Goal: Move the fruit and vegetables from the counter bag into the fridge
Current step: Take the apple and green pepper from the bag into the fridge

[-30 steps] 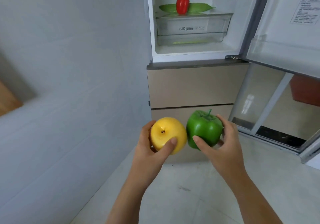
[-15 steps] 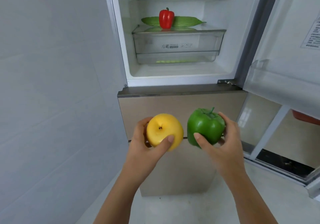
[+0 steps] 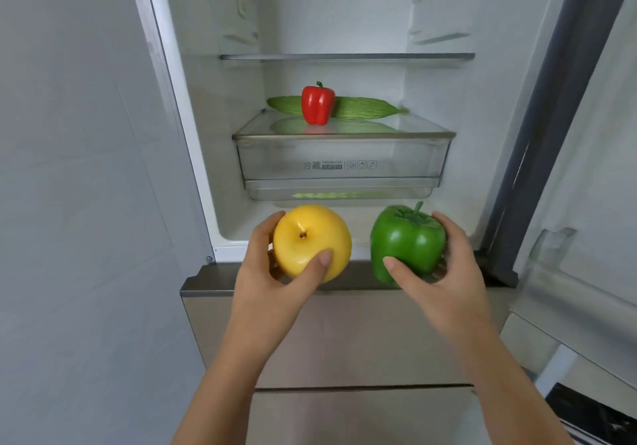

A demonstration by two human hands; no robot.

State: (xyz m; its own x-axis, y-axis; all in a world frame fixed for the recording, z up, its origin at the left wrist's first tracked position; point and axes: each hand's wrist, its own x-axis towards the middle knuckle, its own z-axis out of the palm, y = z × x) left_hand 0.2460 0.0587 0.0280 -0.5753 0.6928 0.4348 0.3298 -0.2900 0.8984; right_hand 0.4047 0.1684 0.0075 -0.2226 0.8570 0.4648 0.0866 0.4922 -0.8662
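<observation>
1. Both fruits have risen and moved forward since half a second ago. Then they were in front of the beige lower drawer panel (image 3: pixel 344 334). Now they are level with the bottom lip of the open white fridge (image 3: pixel 206 134), whose inside fills far more of the view, and the gap between them has widened.
2. The left grip (image 3: pixel 272 289), a bare hand, grasps a glossy round yellow apple (image 3: pixel 310 241). The thumb lies across its near face, the fingers curl round its far left side, and the stem dimple faces the camera.
3. The right grip (image 3: pixel 444 282), also a bare hand, grasps a shiny green bell pepper (image 3: pixel 406 241). The thumb is on its near left face, the fingers wrap the right side, and the stem points up.
4. Apple and green pepper are held in the air side by side, apart, at the compartment's front edge and below the clear plastic crisper drawer (image 3: pixel 344 158).
5. On the drawer's lid a red bell pepper (image 3: pixel 317 103) stands upright. A long ribbed green vegetable (image 3: pixel 365 108) lies crosswise behind it.
6. A glass shelf (image 3: pixel 344 56) spans the compartment above.
7. The open fridge door (image 3: pixel 586 169) is at the right, and a pale tiled wall (image 3: pixel 69 203) is at the left.
</observation>
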